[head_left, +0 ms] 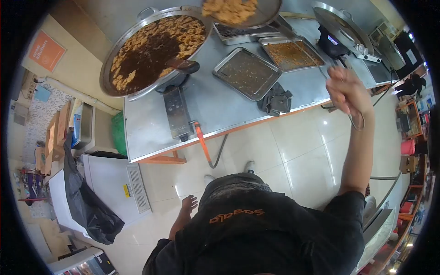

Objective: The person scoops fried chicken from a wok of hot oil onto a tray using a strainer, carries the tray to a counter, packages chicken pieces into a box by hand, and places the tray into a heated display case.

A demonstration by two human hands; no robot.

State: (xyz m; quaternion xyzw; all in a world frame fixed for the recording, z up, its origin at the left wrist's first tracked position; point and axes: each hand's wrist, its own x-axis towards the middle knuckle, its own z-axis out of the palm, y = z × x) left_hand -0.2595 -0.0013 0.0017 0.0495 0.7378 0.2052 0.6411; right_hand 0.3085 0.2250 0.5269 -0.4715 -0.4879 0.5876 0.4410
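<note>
My right hand [348, 89] is closed around the long metal handle of a skimmer [270, 10], held up over the back of the table. Golden-brown fried pieces [231, 11] fill part of the skimmer's bowl. To its left stands a wide pan [106, 78] of dark oil, with many fried pieces floating around its edge. A dark wooden handle [183, 66] sticks out over the pan's near rim. My left hand [189, 203] hangs low at my side, fingers apart, with nothing in it.
On the metal table [220, 107] lie a shallow tray [247, 73], a crumb-strewn tray [291, 55] and a dark cloth [276, 100]. A stove control box [176, 112] with an orange hose [200, 140] sits at the front edge. Another wide pan [337, 25] stands right; a white freezer [110, 178] left.
</note>
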